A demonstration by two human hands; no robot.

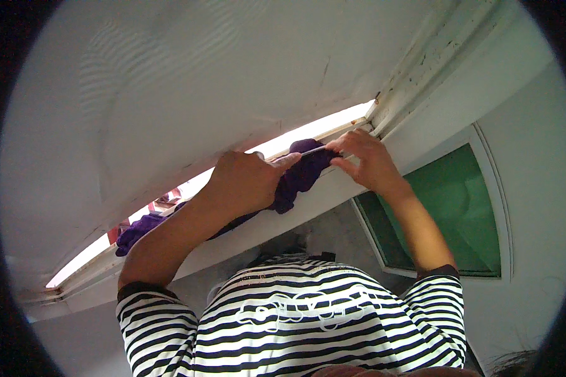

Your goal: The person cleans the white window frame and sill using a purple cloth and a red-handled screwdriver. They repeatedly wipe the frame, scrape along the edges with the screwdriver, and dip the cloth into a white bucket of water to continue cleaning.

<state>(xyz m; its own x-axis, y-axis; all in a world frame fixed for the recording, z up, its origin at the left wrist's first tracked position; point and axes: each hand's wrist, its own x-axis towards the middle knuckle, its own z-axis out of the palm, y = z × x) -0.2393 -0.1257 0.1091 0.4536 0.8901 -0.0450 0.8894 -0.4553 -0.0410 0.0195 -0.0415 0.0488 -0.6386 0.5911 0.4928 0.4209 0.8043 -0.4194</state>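
Observation:
A dark purple cloth (306,175) lies bunched along a white window ledge, with another stretch of it (139,231) beyond my left forearm. Through its right part runs a thin pale rod or cord (313,151), bare between my hands. My left hand (247,181) is closed around the rod and the gathered cloth, thumb side toward the right. At the cloth's right end my right hand (361,155) pinches the rod and fabric between thumb and fingers. My left hand and forearm hide the middle of the cloth.
A narrow bright window opening (332,120) runs behind the cloth, above the white ledge (328,188). A large pale surface (193,94) fills the space above. To the right stand a stained white frame (420,70) and a white-framed green panel (457,212).

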